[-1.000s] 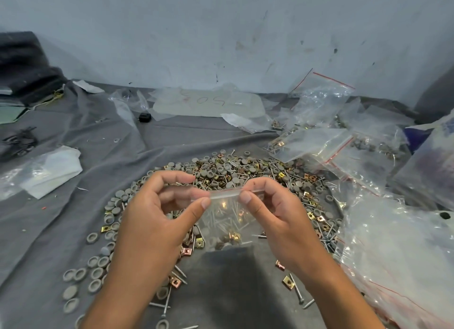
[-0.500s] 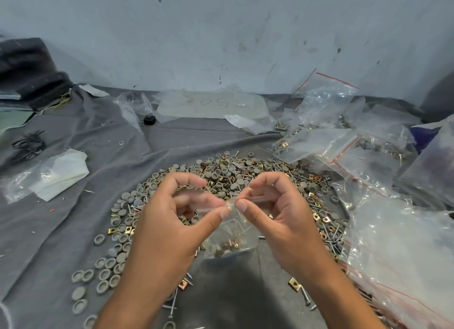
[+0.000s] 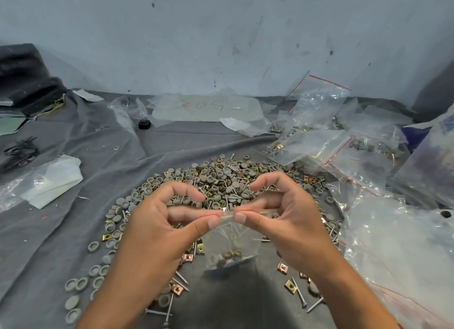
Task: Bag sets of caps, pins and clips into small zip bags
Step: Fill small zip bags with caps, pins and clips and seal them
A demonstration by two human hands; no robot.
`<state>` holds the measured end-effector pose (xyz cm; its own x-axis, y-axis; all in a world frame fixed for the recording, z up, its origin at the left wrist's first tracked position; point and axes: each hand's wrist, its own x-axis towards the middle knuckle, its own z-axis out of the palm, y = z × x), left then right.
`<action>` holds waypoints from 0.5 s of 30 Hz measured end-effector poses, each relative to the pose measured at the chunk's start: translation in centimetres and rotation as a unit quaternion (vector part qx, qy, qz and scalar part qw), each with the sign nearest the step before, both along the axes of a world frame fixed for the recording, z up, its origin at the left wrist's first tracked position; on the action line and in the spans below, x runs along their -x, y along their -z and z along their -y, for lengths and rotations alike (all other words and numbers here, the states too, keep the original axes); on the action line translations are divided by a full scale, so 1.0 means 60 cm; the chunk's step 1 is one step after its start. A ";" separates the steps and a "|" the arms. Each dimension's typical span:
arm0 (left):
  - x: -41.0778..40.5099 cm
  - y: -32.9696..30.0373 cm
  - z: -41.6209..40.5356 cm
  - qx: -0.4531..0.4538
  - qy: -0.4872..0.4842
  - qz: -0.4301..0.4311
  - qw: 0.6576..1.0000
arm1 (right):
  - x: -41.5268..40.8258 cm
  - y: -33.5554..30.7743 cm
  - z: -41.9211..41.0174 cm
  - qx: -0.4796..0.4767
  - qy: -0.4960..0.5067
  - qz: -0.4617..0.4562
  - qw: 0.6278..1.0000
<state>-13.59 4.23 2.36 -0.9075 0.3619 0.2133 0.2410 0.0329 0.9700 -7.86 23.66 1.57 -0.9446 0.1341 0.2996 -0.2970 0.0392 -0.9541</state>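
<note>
A small clear zip bag (image 3: 231, 245) hangs between my hands, with pins, caps and brass clips gathered at its bottom. My left hand (image 3: 162, 228) pinches the bag's top strip from the left, thumb against fingers. My right hand (image 3: 285, 220) pinches the same strip from the right, and the two thumbs nearly meet at the middle. Behind and around the hands lies a wide pile of grey caps, metal pins and brass clips (image 3: 221, 178) on the grey cloth (image 3: 73, 230).
Filled and empty zip bags (image 3: 326, 146) with red strips crowd the right side, and a large clear bag (image 3: 393, 250) lies at the near right. A white plastic sheet (image 3: 54, 178) lies at the left, a marked bag (image 3: 206, 107) at the back by the wall.
My thumbs have slid toward each other along the bag's top strip, from well apart to almost touching. The bag has bunched a little below them.
</note>
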 end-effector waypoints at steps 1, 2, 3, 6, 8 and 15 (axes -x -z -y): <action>-0.001 -0.002 0.000 0.005 0.006 -0.001 1.000 | -0.001 -0.004 -0.007 0.006 -0.013 0.007 1.000; -0.004 -0.002 0.001 0.007 0.009 -0.003 1.000 | -0.004 -0.008 -0.014 0.009 -0.025 0.015 1.000; -0.006 -0.002 0.001 0.008 0.010 -0.006 1.000 | -0.007 -0.011 -0.021 0.008 -0.035 0.021 0.999; -0.008 0.002 -0.001 0.013 0.018 -0.008 1.000 | -0.015 -0.018 -0.038 -0.014 -0.053 0.042 0.998; -0.007 0.006 -0.002 0.018 0.016 -0.022 0.999 | -0.015 -0.020 -0.038 -0.033 -0.044 0.054 0.997; 0.017 0.007 0.009 -0.059 -0.062 -0.024 0.996 | 0.056 -0.097 -0.072 -0.092 0.174 0.025 0.980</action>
<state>-14.59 3.66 1.95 -0.9313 0.2178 0.2921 0.2888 -0.0477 0.9562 -11.20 28.00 7.38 -0.8649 0.3994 0.3039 -0.1881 0.3035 -0.9341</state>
